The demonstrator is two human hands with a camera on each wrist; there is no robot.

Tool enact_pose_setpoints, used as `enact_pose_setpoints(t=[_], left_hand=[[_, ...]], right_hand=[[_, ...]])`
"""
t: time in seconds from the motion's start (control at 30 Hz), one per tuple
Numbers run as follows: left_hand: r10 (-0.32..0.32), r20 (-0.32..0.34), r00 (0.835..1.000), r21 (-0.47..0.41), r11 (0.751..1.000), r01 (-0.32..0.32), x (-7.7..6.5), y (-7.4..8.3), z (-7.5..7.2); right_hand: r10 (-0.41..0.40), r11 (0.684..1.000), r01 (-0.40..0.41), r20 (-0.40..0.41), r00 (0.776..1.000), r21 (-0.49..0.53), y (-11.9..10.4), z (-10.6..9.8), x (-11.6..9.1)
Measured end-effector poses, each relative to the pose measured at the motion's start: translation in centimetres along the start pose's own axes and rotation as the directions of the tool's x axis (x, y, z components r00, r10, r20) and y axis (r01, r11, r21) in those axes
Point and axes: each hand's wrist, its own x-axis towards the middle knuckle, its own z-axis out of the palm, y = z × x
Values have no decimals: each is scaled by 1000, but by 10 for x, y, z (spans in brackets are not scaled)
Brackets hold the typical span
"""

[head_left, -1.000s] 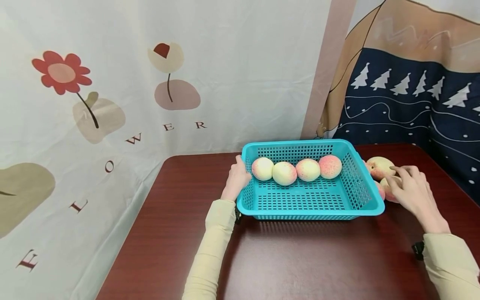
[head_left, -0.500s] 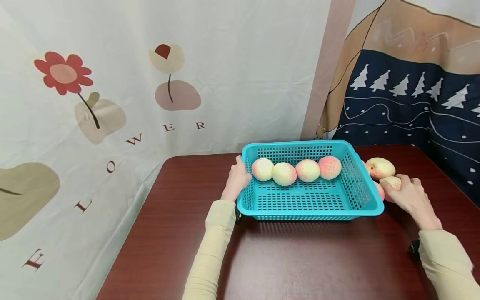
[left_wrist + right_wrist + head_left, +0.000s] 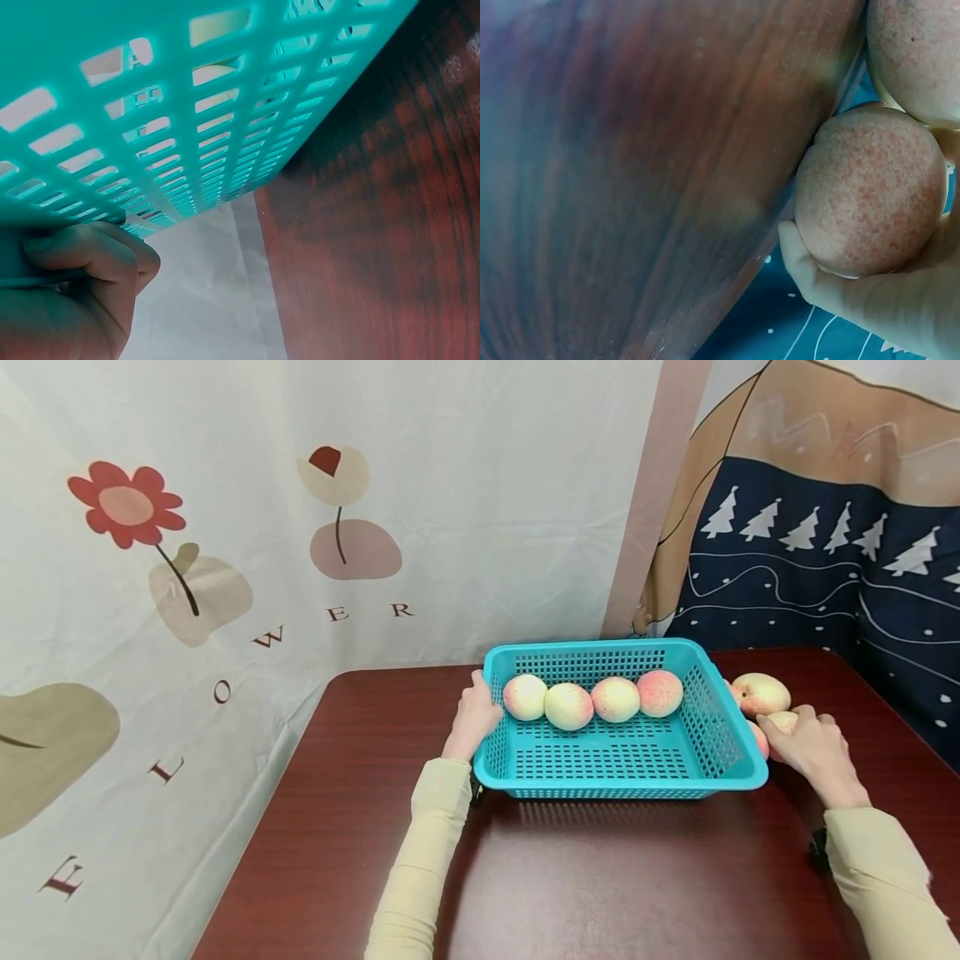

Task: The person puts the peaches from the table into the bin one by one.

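A turquoise plastic basket [image 3: 615, 785] with slotted walls stands on the table, with several yellow-pink peaches [image 3: 567, 707] in a row inside it. My left hand [image 3: 475, 718] grips its left rim; in the left wrist view the fingers [image 3: 90, 251] curl over that rim. Right of the basket, my right hand [image 3: 813, 756] holds a peach [image 3: 784, 721] down among other loose peaches. In the right wrist view this speckled peach [image 3: 870, 191] sits between thumb and fingers and touches another peach [image 3: 922, 60]. The basket wall partly hides the loose peaches beside it.
Behind the held one lies a yellowish peach [image 3: 761, 694], and a pink peach [image 3: 759, 739] lies against the basket's right side. The dark red wooden table [image 3: 622, 877] ends at a printed curtain [image 3: 480, 527] at the back and right.
My right hand has come down from above the loose peaches and closed round one, shifting slightly left. The left hand and the basket stay in place.
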Motion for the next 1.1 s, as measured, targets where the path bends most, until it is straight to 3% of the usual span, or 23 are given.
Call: enact_pose_setpoints(t=[0.27, 0.53, 0.8, 1.1], left_hand=[[0, -4, 1000, -2, 1000, 0, 1, 1, -1], [0, -6, 1000, -3, 1000, 0, 0, 1, -1], [-4, -5, 1000, -3, 1000, 4, -1, 1, -1], [-8, -5, 1000, -10, 1000, 8, -1, 0, 0]], right_hand=[[9, 1000, -8, -63, 998, 4, -6, -3, -2], [-5, 999, 11, -154, 988, 40, -25, -20, -4], [-64, 996, 76, -236, 970, 45, -67, -41, -7], [-235, 968, 251, -295, 926, 19, -131, -52, -15]])
